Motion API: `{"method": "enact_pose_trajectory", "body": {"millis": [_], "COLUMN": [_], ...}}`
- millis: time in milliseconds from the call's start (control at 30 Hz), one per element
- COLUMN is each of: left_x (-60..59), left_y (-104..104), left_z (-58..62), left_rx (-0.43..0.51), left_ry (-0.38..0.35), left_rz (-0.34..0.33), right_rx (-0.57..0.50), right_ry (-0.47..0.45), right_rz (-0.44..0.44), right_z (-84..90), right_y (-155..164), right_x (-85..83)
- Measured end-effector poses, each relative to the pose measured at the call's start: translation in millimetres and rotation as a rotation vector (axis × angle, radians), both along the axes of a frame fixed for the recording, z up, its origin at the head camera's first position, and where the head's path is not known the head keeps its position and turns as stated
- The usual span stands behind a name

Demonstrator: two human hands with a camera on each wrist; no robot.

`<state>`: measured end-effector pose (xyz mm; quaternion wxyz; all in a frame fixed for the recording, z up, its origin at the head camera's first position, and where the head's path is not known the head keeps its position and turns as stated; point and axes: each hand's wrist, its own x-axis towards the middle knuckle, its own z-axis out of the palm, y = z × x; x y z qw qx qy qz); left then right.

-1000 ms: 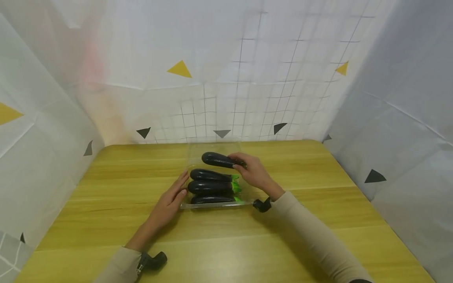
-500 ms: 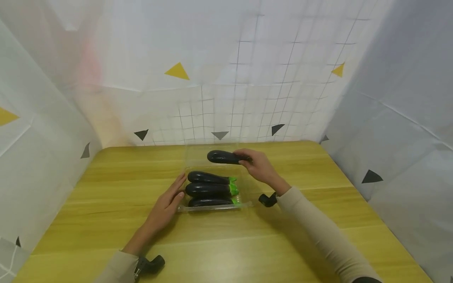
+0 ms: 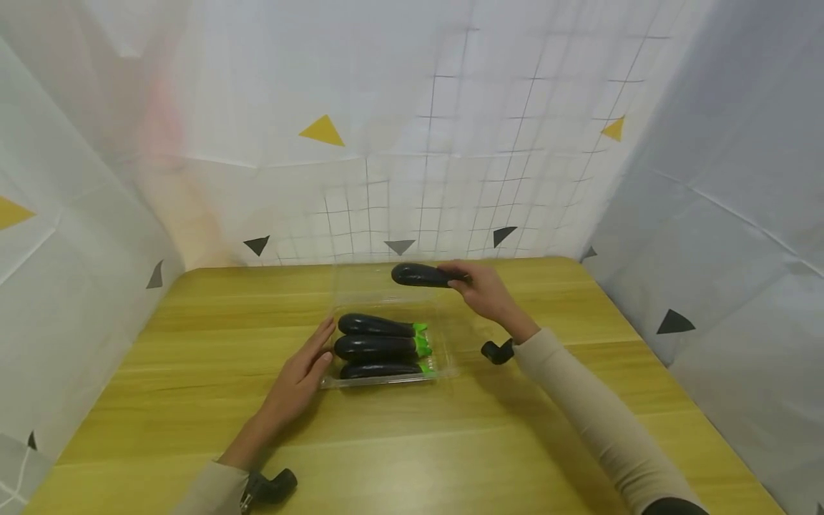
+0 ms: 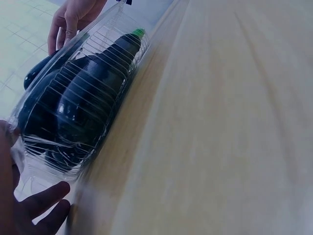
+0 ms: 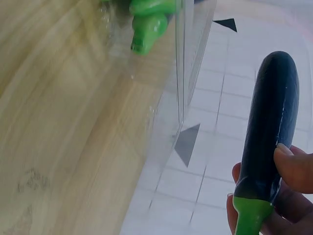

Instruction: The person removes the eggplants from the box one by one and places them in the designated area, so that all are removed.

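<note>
A clear plastic clamshell box (image 3: pixel 444 372) sits mid-table with three dark eggplants (image 3: pixel 376 347) lying side by side, green stems to the right. My left hand (image 3: pixel 302 372) rests flat against the box's left end, fingers straight; the box wall (image 4: pixel 112 34) and the eggplants inside (image 4: pixel 78 98) show in the left wrist view. My right hand (image 3: pixel 483 290) grips a fourth eggplant (image 3: pixel 418 275) near its stem, held in the air above the back of the box. In the right wrist view this eggplant (image 5: pixel 271 127) stands upright between my thumb and fingers (image 5: pixel 293 169).
The box's clear lid (image 3: pixel 380 282) stands open at the back. The yellow wooden table (image 3: pixel 193 357) is walled by white sheets with triangles on three sides. A black strap mount (image 3: pixel 497 350) sits at my right wrist.
My right hand has lifted the eggplant up and back to the right, away from the box. My left hand has stayed against the box's left end.
</note>
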<state>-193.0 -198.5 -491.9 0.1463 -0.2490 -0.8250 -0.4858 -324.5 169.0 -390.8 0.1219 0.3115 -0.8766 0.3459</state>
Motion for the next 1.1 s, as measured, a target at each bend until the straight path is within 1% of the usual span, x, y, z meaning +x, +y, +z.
{"method": "enact_pose_trajectory", "body": {"millis": [200,400,600,733,867,1100], "left_x": [0.7,1.8,1.5,0.7,1.3,0.7], "left_y": [-1,-2,-3,-2,-3,-4], "left_z": [-0.7,0.0,-1.8,-2.1,-2.5,-4.0], "left_rx": [-0.003,-0.006,0.008,0.017,0.005,0.0], "left_ry": [-0.006,-0.007,0.001,-0.002,-0.009,0.005], "left_rz": [0.006,0.008,0.017,0.02,0.026,0.031], "right_rx": [0.014,0.008,0.014,0.017,0.021,0.026], "right_ry": [0.014,-0.008,0.011,-0.009,-0.028,-0.047], "right_rz": [-0.018,-0.034,-0.065,-0.087,-0.096,-0.105], "right_z": [5.1,6.6,7.6,6.6,5.3,4.9], "right_y": [6,14,22,27,32,40], "right_x": [-5.2,-13.0,-22.2,-28.9,-36.9,-48.7]}}
